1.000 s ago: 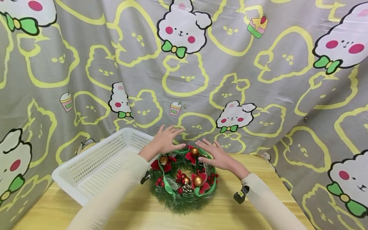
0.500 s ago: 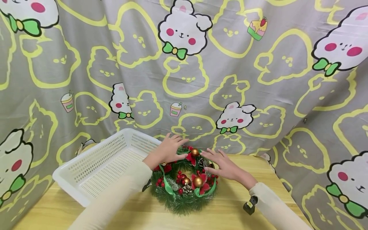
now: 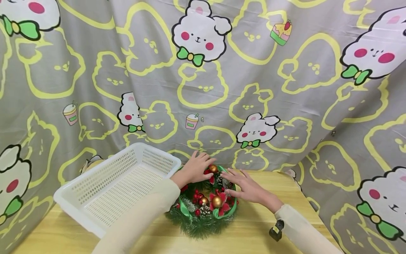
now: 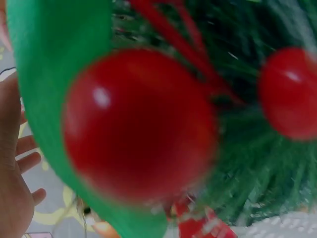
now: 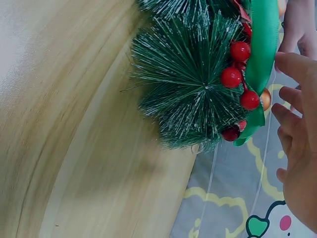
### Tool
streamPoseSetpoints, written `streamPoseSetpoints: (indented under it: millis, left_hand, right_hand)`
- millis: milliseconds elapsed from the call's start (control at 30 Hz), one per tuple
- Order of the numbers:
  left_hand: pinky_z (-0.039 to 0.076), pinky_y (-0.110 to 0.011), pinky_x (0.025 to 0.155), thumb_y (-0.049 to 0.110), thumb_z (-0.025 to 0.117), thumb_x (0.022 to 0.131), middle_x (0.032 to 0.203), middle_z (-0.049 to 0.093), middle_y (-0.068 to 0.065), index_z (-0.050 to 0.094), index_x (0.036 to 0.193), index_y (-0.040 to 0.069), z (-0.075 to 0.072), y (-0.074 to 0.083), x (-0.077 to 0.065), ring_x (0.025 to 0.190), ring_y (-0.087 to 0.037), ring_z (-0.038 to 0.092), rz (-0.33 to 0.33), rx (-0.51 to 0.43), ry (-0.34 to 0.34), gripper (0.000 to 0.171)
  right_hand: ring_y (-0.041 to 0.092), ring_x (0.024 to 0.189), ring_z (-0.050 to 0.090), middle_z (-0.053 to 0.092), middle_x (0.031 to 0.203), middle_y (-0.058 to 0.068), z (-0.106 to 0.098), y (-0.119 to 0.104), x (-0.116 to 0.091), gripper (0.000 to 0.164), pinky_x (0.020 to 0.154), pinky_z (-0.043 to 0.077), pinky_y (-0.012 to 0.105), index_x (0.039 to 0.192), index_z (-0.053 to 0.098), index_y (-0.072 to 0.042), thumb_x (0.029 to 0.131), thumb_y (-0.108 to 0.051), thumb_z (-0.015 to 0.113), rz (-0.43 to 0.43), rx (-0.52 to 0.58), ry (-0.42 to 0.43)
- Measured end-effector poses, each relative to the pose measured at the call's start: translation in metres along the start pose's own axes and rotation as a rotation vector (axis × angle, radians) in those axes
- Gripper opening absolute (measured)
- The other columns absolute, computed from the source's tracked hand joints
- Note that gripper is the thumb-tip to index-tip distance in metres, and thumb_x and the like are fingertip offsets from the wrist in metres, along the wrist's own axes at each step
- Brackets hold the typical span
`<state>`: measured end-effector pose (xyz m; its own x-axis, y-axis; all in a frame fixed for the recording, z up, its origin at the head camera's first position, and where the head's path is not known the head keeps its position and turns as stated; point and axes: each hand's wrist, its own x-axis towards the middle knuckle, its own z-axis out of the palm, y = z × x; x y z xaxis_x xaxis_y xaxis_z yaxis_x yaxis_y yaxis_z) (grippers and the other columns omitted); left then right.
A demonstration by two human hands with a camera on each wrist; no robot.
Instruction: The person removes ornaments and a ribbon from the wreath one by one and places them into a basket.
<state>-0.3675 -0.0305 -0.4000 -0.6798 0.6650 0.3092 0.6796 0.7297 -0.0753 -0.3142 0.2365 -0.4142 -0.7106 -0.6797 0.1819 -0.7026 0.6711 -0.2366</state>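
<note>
A Christmas wreath (image 3: 203,225) of green pine sprigs lies on the wooden table, trimmed with gold balls, red flowers, pine cones, red berries and green ribbon. My left hand (image 3: 198,167) reaches over its far left part, fingers spread, covering some of the decorations. At the far right side is my right hand (image 3: 250,187), its fingers extended toward the ribbon. Up close in the left wrist view, a red berry (image 4: 138,126) and the green ribbon (image 4: 59,99) fill much of the picture. The right wrist view shows loosely bent fingers beside the ribbon (image 5: 262,49) and berries.
To the left of the wreath stands a white perforated plastic basket (image 3: 95,211), its near right rim partly behind my left sleeve. A grey cartoon-print curtain (image 3: 209,116) hangs behind and beside the wooden table (image 3: 263,229).
My left hand has moved right and lower, over the wreath. My right hand has shifted slightly outward and down. The wreath and basket have stayed in place.
</note>
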Motion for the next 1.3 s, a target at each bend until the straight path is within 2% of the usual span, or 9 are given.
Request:
streamPoseSetpoints:
  millis: [233, 400, 700, 933, 1133, 1300]
  left_hand:
    - [0.031, -0.060, 0.118, 0.042, 0.065, 0.099, 0.140, 0.057, -0.003, 0.053, 0.145, 0.022, 0.004, 0.004, 0.009, 0.137, -0.025, 0.049, 0.016, 0.073, -0.011, 0.052]
    - [0.032, -0.060, 0.118, 0.043, 0.064, 0.100, 0.139, 0.058, -0.002, 0.054, 0.144, 0.023, 0.001, 0.006, 0.009, 0.136, -0.024, 0.050, 0.021, 0.120, -0.039, 0.050]
    - [0.035, -0.058, 0.117, 0.046, 0.062, 0.100, 0.144, 0.056, 0.000, 0.051, 0.147, 0.026, -0.024, 0.009, 0.005, 0.137, -0.023, 0.049, 0.022, 0.157, -0.102, 0.052]
    - [0.032, -0.057, 0.119, 0.048, 0.058, 0.102, 0.150, 0.052, 0.000, 0.047, 0.151, 0.026, -0.038, 0.017, 0.020, 0.142, -0.022, 0.046, 0.072, 0.218, -0.156, 0.055]
    - [0.035, -0.053, 0.119, 0.048, 0.060, 0.101, 0.147, 0.054, 0.002, 0.049, 0.146, 0.028, -0.032, 0.017, 0.031, 0.139, -0.020, 0.049, 0.089, 0.295, -0.170, 0.051]
    - [0.037, -0.053, 0.117, 0.044, 0.059, 0.102, 0.141, 0.057, 0.003, 0.053, 0.141, 0.026, -0.018, 0.015, 0.035, 0.133, -0.020, 0.053, 0.073, 0.283, -0.168, 0.043]
  right_hand:
    - [0.032, 0.156, 0.025, 0.043, 0.161, 0.007, 0.003, 0.002, -0.001, 0.061, 0.121, 0.011, 0.068, 0.154, 0.046, -0.015, 0.102, -0.044, 0.059, -0.019, -0.019, -0.003]
    - [0.034, 0.154, 0.028, 0.042, 0.161, 0.007, 0.004, 0.003, -0.004, 0.059, 0.119, 0.015, 0.070, 0.153, 0.048, -0.015, 0.103, -0.045, 0.056, -0.016, -0.047, -0.015]
    - [0.035, 0.153, 0.031, 0.043, 0.160, 0.010, 0.008, 0.006, -0.008, 0.060, 0.118, 0.018, 0.071, 0.154, 0.047, -0.013, 0.103, -0.045, 0.056, -0.021, -0.078, -0.005]
    - [0.034, 0.153, 0.032, 0.041, 0.162, 0.009, 0.011, 0.007, -0.014, 0.061, 0.116, 0.023, 0.070, 0.155, 0.045, -0.014, 0.103, -0.045, 0.057, -0.012, -0.083, -0.014]
    - [0.035, 0.152, 0.033, 0.040, 0.162, 0.010, 0.013, 0.007, -0.014, 0.063, 0.116, 0.025, 0.070, 0.155, 0.044, -0.013, 0.103, -0.045, 0.057, -0.036, -0.104, -0.002]
    - [0.035, 0.152, 0.034, 0.039, 0.163, 0.010, 0.014, 0.009, -0.016, 0.065, 0.116, 0.027, 0.068, 0.155, 0.043, -0.012, 0.103, -0.049, 0.054, -0.037, -0.141, -0.013]
